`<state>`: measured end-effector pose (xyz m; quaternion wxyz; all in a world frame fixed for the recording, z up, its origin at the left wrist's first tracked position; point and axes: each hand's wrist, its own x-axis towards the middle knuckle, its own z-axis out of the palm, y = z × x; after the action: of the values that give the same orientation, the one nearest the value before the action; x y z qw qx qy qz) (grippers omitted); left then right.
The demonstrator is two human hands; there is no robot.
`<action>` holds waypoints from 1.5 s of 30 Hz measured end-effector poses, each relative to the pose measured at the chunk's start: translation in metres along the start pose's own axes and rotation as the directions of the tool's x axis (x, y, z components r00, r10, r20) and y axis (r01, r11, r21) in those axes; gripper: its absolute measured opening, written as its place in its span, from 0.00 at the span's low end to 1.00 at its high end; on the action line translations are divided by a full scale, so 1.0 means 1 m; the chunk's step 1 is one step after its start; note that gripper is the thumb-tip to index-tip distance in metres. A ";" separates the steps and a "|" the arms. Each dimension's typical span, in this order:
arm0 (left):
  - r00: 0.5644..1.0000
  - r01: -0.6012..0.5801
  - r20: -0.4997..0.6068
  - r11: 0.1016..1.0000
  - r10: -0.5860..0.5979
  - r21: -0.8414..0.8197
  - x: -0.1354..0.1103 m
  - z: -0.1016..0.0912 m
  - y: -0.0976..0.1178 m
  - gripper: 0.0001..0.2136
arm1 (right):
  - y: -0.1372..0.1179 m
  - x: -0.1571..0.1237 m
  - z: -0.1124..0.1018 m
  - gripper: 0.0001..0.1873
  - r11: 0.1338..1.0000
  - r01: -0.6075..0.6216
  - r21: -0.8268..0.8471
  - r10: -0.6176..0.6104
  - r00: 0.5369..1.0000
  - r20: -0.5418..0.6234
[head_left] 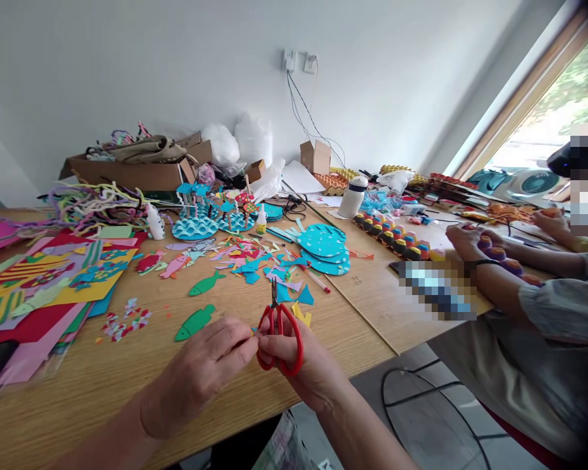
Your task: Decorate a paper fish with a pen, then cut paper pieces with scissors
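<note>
My right hand (301, 365) is wrapped round red-handled scissors (300, 343), whose blades point away from me over the table and look closed. Close beside it, my left hand (200, 365) pinches a tiny blue and yellow scrap of paper (253, 332); most of the scrap is hidden by the fingers. Just beyond my left hand lie two green paper fish, one nearer (195, 322) and one farther (206, 284). A ring of tiny coloured paper bits (126, 320) is to their left. Yellow paper scraps (301, 314) lie behind the scissors.
Stacked coloured paper (39, 287) covers the left side. Glue bottles (155, 222), blue paper ovals (323, 247) and many cuttings fill the middle. A wooden stick (362, 314) reaches the front edge. On the right, co-workers' hands (470, 243) hold a painted egg-carton strip.
</note>
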<state>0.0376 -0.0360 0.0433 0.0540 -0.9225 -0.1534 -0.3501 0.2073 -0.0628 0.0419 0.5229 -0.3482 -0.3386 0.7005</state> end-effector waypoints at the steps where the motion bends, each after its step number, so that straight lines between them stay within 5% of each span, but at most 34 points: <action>1: 1.000 0.009 0.006 1.000 -0.009 -0.001 -0.002 0.001 0.000 0.14 | 0.000 0.000 0.001 0.13 1.000 0.005 0.005 -0.005 1.000 -0.012; 15: 0.999 0.038 -0.011 0.997 -0.039 -0.061 -0.008 0.006 0.001 0.13 | 0.006 -0.004 0.003 0.09 0.995 0.033 0.093 -0.031 0.999 -0.021; 29: 0.934 0.281 -0.186 0.948 -0.305 -0.149 0.005 0.014 0.019 0.08 | 0.003 -0.006 0.007 0.11 0.998 0.060 0.019 -0.059 0.996 -0.072; 32: 0.858 0.405 -0.207 0.866 -0.470 -0.292 0.006 0.019 0.022 0.09 | 0.003 -0.005 0.006 0.11 0.997 0.075 0.028 -0.073 0.993 -0.090; 38: 0.520 0.611 -0.030 0.397 -0.853 -0.685 0.013 0.026 0.026 0.02 | 0.002 -0.007 0.008 0.15 0.982 0.103 -0.161 -0.130 0.977 -0.171; 45: 0.390 0.654 0.179 0.135 -0.903 -0.744 0.020 0.021 0.031 0.03 | 0.002 -0.006 0.009 0.11 0.939 0.148 -0.311 -0.203 0.967 -0.151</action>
<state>0.0749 -0.0567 0.0415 -0.4816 -0.5637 -0.4551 -0.4932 0.1995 -0.0699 0.0456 0.5537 -0.4533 -0.4209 0.5574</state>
